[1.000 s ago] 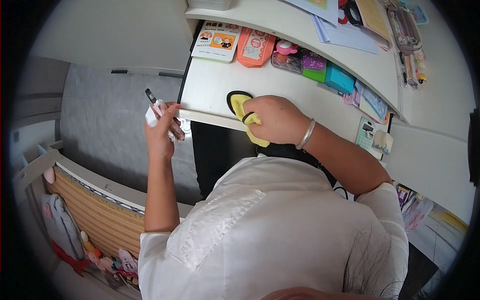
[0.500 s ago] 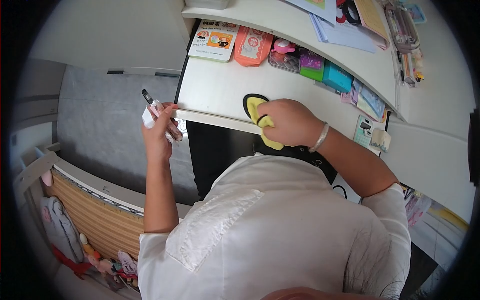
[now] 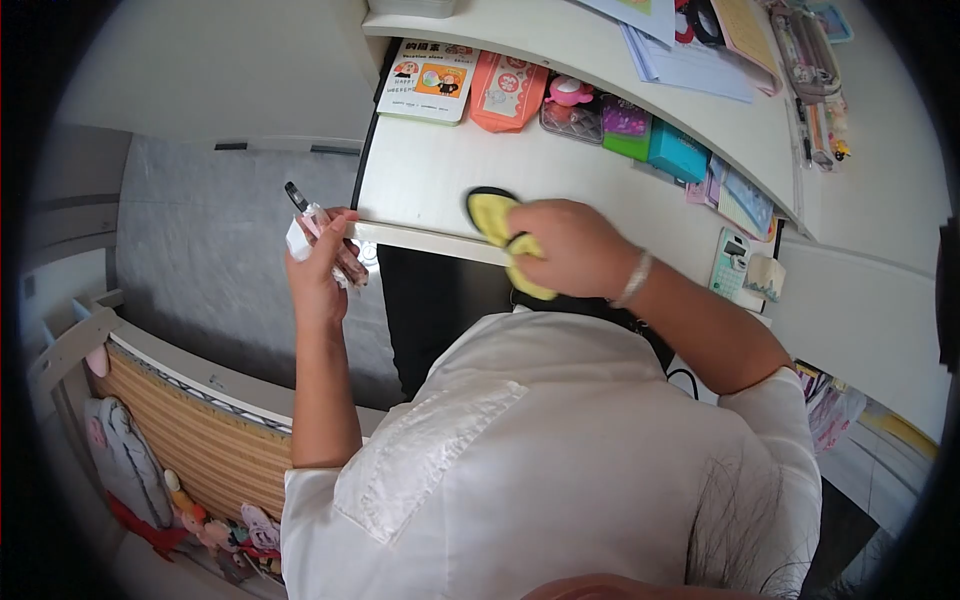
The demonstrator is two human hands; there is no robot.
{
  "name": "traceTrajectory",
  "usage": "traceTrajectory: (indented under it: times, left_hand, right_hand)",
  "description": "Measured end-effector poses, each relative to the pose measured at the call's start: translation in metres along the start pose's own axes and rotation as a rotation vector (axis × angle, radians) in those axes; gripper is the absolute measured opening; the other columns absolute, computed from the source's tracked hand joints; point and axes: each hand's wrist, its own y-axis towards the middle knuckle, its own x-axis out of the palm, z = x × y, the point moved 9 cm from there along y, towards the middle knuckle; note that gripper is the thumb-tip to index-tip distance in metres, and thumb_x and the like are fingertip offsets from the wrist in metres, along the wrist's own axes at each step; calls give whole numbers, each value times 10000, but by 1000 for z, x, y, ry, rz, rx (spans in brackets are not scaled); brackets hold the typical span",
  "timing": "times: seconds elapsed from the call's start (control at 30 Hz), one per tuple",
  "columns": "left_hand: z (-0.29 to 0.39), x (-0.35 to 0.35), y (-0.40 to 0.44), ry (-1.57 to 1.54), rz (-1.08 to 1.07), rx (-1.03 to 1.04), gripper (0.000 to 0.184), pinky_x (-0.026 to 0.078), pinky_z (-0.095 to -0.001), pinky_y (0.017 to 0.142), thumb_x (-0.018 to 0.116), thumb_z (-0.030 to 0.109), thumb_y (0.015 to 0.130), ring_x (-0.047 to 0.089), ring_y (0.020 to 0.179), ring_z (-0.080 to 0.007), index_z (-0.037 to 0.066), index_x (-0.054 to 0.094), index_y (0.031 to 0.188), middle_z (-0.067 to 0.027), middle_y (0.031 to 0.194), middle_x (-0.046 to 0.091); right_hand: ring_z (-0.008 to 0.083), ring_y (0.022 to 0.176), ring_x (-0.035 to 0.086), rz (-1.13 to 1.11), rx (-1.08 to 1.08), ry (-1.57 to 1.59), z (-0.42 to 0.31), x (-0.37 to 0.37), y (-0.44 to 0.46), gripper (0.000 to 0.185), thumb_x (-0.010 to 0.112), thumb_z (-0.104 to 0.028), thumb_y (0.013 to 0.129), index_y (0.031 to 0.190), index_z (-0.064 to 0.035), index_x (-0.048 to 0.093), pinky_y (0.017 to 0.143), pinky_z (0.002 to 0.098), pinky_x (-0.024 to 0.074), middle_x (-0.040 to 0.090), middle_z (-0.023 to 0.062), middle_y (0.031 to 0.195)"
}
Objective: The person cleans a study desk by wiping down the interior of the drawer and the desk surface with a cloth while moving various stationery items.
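Observation:
My right hand [image 3: 575, 245] grips a yellow cloth [image 3: 492, 212] with a black edge. Part of the cloth lies on the white drawer's bottom [image 3: 420, 175], and another part hangs over its front edge. In my left hand [image 3: 320, 265] is a bundle of pens and wrapped items [image 3: 345, 262], with one dark pen tip poking up and white paper around it. The thumb of this hand is by the drawer's front left corner. Exactly what the bundle contains is hard to make out.
Along the drawer's back lie a notebook [image 3: 428, 85], an orange packet [image 3: 508, 92], a pink toy [image 3: 570, 92] and a teal box [image 3: 678, 150]. A calculator [image 3: 730, 258] is at the right. The desktop [image 3: 560, 40] overhangs the drawer; a bed [image 3: 200, 400] stands behind left.
My right hand has shifted slightly left with the yellow cloth, which is blurred by motion. The left hand with its bundle stays nearly in place.

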Motion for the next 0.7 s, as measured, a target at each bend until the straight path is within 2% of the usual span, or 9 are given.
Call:
traceTrajectory:
  times: [0.07, 0.17, 0.23, 0.27, 0.4, 0.5, 0.53, 0.63, 0.7]
  left_hand:
    - [-2, 0, 2, -40, -6, 0, 207, 477, -240, 590, 670, 164, 889, 570, 677, -97, 5, 617, 1010, -103, 929, 677]
    - [-4, 5, 1, -190, -46, -42, 192, 499, -235, 555, 647, 170, 903, 582, 659, -98, 28, 564, 1003, -138, 976, 683]
    - [-13, 1, 6, -275, -76, -63, 180, 513, -235, 529, 631, 177, 914, 594, 644, -101, 50, 533, 997, -163, 1014, 682]
    - [-18, -1, 8, -312, -121, -78, 145, 503, -226, 558, 599, 169, 943, 586, 645, -109, 80, 536, 1039, -150, 1045, 680]
    - [-15, 0, 7, -428, -123, -92, 157, 508, -231, 579, 620, 203, 929, 598, 660, -116, 82, 560, 1010, -152, 1079, 679]
    - [-15, -15, 7, -454, -2, -49, 156, 525, -240, 546, 642, 174, 912, 607, 626, -110, 77, 568, 1009, -176, 1074, 688]
    - [-14, -20, 6, -429, 5, -94, 161, 517, -221, 539, 652, 190, 910, 600, 631, -100, 90, 577, 1011, -173, 1135, 674]
    - [2, -14, 9, -308, -63, -38, 160, 512, -201, 548, 649, 198, 915, 574, 635, -75, 105, 558, 1009, -199, 1274, 613]
    - [7, -8, 14, -206, -88, 2, 150, 503, -203, 558, 638, 185, 915, 561, 622, -68, 116, 506, 907, -211, 1285, 609]
  right_hand:
    - [378, 789, 627, -139, 115, -6, 28, -7, -24, 194, 663, -166, 765, 903, -38, 616, 711, 436, 499, 630, 187, 810]
    - [374, 812, 630, -147, 175, 21, 38, -8, -30, 209, 663, -175, 768, 927, -45, 625, 722, 432, 503, 637, 184, 836]
    - [375, 805, 640, 1, 2, 14, 11, -6, -6, 206, 657, -182, 766, 925, -53, 636, 735, 457, 511, 658, 173, 843]
    - [375, 802, 646, 75, -88, 16, -8, -1, 8, 205, 654, -186, 765, 924, -57, 641, 741, 470, 515, 668, 168, 847]
    - [356, 884, 647, 38, -160, -67, -71, 36, 97, 209, 644, -148, 765, 959, -71, 660, 778, 475, 508, 673, 152, 895]
    - [341, 912, 664, 88, -252, -12, -111, 50, 134, 199, 644, -149, 755, 936, -77, 681, 794, 464, 517, 692, 148, 927]
    - [339, 916, 667, 72, -247, -23, -117, 49, 138, 203, 642, -149, 753, 939, -80, 687, 797, 462, 519, 694, 148, 935]
    - [348, 907, 668, -43, -141, -107, -87, 28, 107, 242, 645, -153, 753, 980, -85, 691, 799, 465, 520, 694, 152, 935]
    - [357, 901, 666, -139, -45, -116, -50, 17, 71, 276, 651, -159, 754, 1017, -85, 681, 801, 467, 517, 687, 159, 933]
